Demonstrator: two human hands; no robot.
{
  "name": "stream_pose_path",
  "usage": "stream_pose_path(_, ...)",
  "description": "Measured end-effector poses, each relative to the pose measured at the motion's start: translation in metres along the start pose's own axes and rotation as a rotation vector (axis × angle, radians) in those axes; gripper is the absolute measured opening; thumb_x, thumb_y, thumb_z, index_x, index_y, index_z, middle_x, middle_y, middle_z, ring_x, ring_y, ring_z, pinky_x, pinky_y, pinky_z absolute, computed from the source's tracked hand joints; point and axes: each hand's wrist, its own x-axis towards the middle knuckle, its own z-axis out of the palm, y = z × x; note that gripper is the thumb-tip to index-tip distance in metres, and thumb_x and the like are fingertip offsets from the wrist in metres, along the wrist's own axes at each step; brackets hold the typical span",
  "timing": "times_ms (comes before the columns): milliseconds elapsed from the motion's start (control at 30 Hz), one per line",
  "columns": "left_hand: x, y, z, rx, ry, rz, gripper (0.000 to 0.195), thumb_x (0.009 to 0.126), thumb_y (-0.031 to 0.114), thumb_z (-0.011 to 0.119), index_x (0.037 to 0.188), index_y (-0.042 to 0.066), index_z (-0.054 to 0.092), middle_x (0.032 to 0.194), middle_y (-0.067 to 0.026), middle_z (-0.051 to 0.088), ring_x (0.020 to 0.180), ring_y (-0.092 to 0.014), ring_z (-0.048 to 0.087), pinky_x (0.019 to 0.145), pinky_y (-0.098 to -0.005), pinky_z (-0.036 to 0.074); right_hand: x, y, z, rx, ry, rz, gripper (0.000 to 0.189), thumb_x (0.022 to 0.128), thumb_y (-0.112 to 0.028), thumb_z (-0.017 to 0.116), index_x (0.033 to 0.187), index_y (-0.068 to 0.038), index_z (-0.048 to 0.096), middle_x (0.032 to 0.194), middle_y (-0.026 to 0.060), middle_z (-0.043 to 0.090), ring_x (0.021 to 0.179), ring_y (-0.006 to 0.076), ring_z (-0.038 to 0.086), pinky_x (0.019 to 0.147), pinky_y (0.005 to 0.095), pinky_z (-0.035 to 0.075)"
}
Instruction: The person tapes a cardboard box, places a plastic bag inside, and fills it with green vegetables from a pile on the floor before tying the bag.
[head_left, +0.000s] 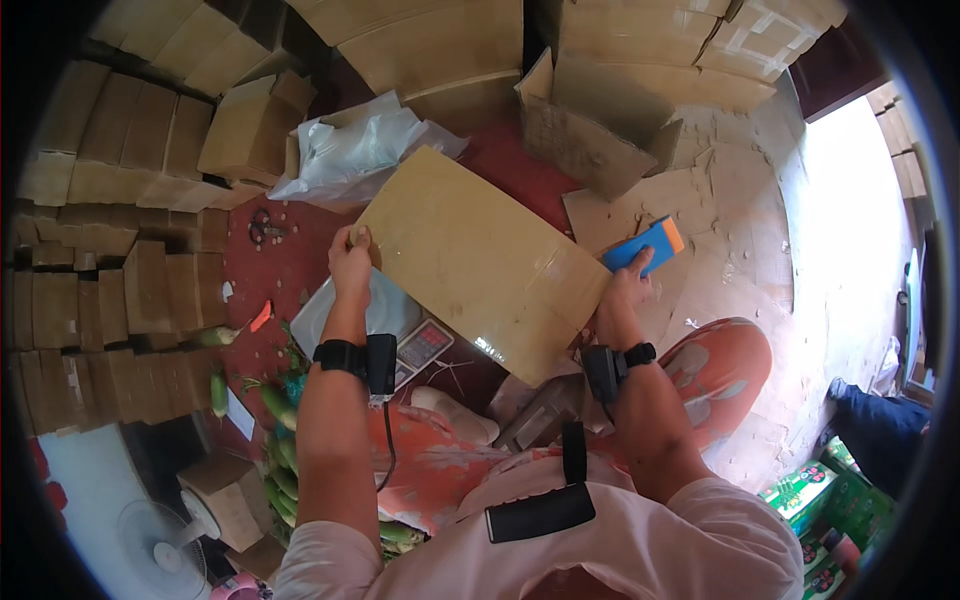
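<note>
A closed cardboard carton (480, 262) with shiny tape on its surface is tilted in front of me, above the digital scale. My left hand (352, 259) grips its left corner, the thumb lying on the top edge. At the opposite end, my right hand (630, 283) is closed around a flat blue handheld tool (641, 249) with an orange end. That hand is against the carton's right corner, and whether its hidden fingers hold the carton I cannot tell. Partly beneath the carton and my left arm is the scale's keypad (426, 343), next to its pale metal pan (394, 300).
An open carton lined with clear plastic (352, 150) stands beyond my left hand. Another open carton (592, 127) is farther right. Scissors (262, 229) lie on the red floor. Green radishes (281, 450) are piled at my left. Stacked cartons (157, 292) line the left side; a fan (169, 555) stands lower left.
</note>
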Motion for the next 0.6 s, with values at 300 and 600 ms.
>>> stream_pose_path(300,0.008,0.011,0.012,0.150,0.077,0.037,0.017,0.086,0.016,0.058,0.096,0.004,0.063,0.087,-0.0067,0.063,0.080,-0.016,0.056,0.073,-0.0307,0.043,0.015,-0.015,0.021,-0.037,-0.045,-0.078,0.061,0.087,-0.054,0.052,0.093,0.006,0.060,0.081,0.0108,0.063,0.070,0.0180,0.056,0.066,0.0343,0.046)
stream_pose_path(600,-0.063,-0.010,0.006,-0.235,0.176,0.043,0.011,0.089,0.013,0.056,0.087,0.002,0.056,0.077,-0.0014,0.054,0.072,-0.010,0.046,0.064,-0.0264,0.039,0.024,-0.107,0.041,-0.205,-0.272,-0.081,0.079,0.085,-0.065,0.043,0.105,0.009,0.059,0.096,0.0181,0.063,0.084,0.0276,0.059,0.078,0.0379,0.046)
